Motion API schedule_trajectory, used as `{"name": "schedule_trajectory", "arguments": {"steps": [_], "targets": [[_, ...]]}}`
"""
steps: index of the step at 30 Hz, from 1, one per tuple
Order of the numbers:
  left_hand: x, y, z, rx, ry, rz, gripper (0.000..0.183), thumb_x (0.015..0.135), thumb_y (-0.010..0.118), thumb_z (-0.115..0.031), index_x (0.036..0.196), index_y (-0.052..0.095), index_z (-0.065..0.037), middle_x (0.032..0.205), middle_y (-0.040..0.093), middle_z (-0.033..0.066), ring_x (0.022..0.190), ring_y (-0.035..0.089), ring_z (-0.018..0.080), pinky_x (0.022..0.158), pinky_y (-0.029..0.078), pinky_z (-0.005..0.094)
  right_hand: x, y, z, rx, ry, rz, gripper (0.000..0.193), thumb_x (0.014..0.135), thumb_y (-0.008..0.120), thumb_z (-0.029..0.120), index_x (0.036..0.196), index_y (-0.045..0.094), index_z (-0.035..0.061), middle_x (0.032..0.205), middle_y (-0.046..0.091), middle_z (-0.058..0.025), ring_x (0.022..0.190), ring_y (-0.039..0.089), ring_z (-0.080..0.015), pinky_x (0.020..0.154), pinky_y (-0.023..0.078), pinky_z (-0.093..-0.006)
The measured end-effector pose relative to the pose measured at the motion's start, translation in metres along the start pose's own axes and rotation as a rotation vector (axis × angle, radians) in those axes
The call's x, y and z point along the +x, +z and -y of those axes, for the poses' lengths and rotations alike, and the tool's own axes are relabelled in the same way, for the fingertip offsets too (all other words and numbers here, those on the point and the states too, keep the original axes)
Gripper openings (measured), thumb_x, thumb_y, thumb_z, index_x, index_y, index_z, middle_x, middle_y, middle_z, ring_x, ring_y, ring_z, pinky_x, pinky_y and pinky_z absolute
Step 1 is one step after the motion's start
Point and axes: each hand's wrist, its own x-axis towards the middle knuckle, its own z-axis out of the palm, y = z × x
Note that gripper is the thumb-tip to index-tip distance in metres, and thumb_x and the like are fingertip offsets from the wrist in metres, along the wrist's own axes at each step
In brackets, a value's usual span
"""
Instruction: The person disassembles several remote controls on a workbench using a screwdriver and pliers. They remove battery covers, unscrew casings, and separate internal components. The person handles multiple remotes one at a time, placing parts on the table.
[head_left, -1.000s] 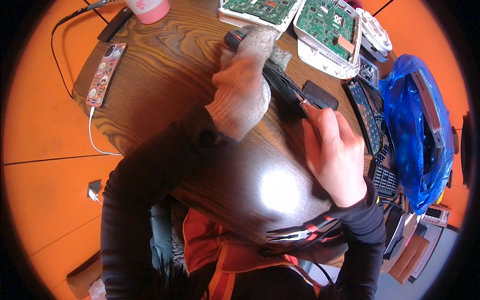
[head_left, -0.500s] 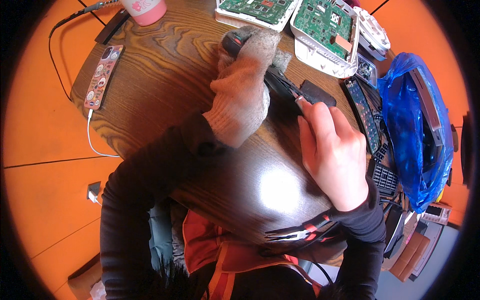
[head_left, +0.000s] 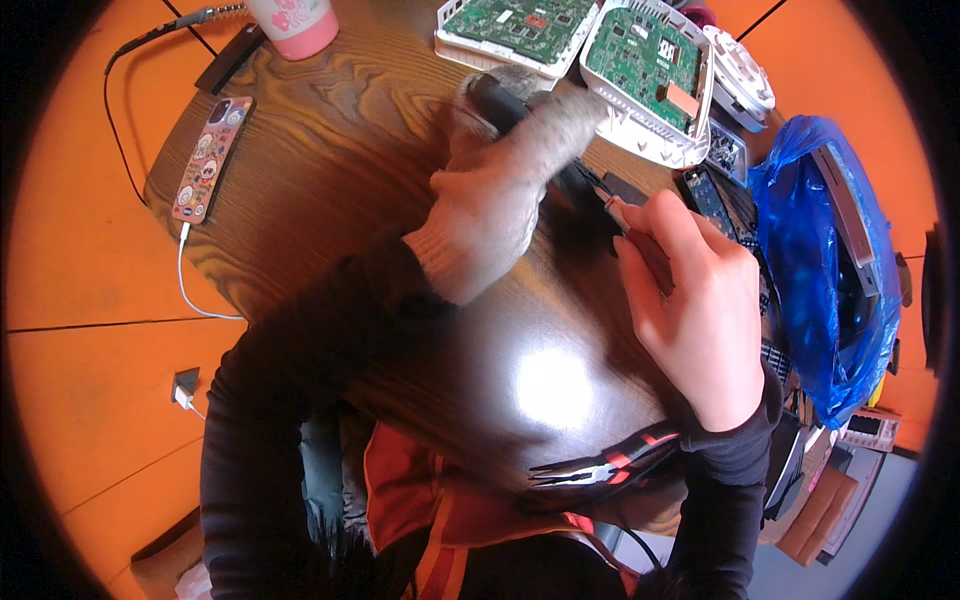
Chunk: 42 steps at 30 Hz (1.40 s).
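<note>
My left hand (head_left: pixel 500 210), in a light knitted glove, is wrapped round a dark, elongated object (head_left: pixel 495 103). Its black end sticks out past the glove at the far side, and the other end lies in shadow by my right hand. Bare, my right hand (head_left: pixel 695 290) pinches a slim tool with a metal front part (head_left: pixel 612 208). The tool's tip points at the dark object's near end; whether they touch I cannot tell. Below my right wrist, long-nose pliers (head_left: pixel 585 470) with red-and-black handles lie near the table's edge.
White housings with green circuit boards (head_left: pixel 645 75) stand at the far side. A blue plastic bag (head_left: pixel 815 270) and dark electronic parts crowd the right. Leftward lie a phone (head_left: pixel 210 160) on a white cable and a pink-and-white cup (head_left: pixel 300 30).
My right hand has shifted a little right with the slim tool. The gloved hand has turned slightly, showing more of the dark object's far end.
</note>
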Motion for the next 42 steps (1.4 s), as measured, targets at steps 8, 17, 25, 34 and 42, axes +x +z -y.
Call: {"name": "schedule_trajectory", "arguments": {"steps": [8,17,25,34,42], "targets": [[-0.002,0.015,-0.007,0.040,-0.047,0.180,0.050,0.085,0.064,-0.004,0.129,0.040,-0.002,0.102,0.061,0.0079,0.092,0.061,0.0152,0.078,0.052,0.0267,0.001,0.001,-0.009,0.105,0.002,-0.071,0.013,0.082,0.061,0.008,0.092,0.053,0.0079,0.071,0.057,-0.0155,0.059,0.059,-0.0377,0.052,0.047,-0.0431],[0.001,0.006,-0.011,0.415,-0.112,0.133,0.046,0.084,0.066,-0.007,0.125,0.046,0.000,0.100,0.062,0.0076,0.088,0.062,0.0153,0.075,0.051,0.0256,0.001,0.004,-0.008,-0.030,-0.005,-0.113,0.011,0.081,0.060,0.009,0.089,0.052,0.0092,0.066,0.054,-0.0135,0.053,0.058,-0.0353,0.047,0.048,-0.0428],[0.004,0.004,0.000,0.108,-0.065,0.031,0.038,0.084,0.066,-0.010,0.118,0.049,-0.002,0.101,0.061,0.0080,0.090,0.061,0.0172,0.081,0.050,0.0279,-0.006,0.014,0.007,-0.180,0.009,-0.090,0.018,0.080,0.064,0.004,0.097,0.061,0.0064,0.072,0.056,-0.0123,0.059,0.059,-0.0325,0.051,0.048,-0.0391],[0.003,-0.015,-0.005,-0.049,0.181,0.107,0.027,0.093,0.053,-0.022,0.111,0.050,-0.002,0.097,0.055,0.0079,0.093,0.057,0.0191,0.092,0.046,0.0368,-0.005,0.017,0.005,-0.039,-0.029,-0.057,0.020,0.080,0.062,0.004,0.100,0.060,0.0071,0.069,0.054,-0.0126,0.056,0.058,-0.0329,0.050,0.047,-0.0395],[0.002,-0.013,0.001,0.245,0.437,0.109,0.026,0.092,0.058,-0.018,0.114,0.052,-0.005,0.100,0.057,0.0047,0.095,0.057,0.0160,0.091,0.047,0.0350,-0.005,0.009,0.009,0.022,-0.017,-0.059,0.017,0.081,0.060,0.007,0.097,0.056,0.0096,0.065,0.053,-0.0138,0.052,0.057,-0.0361,0.046,0.047,-0.0436]]}}
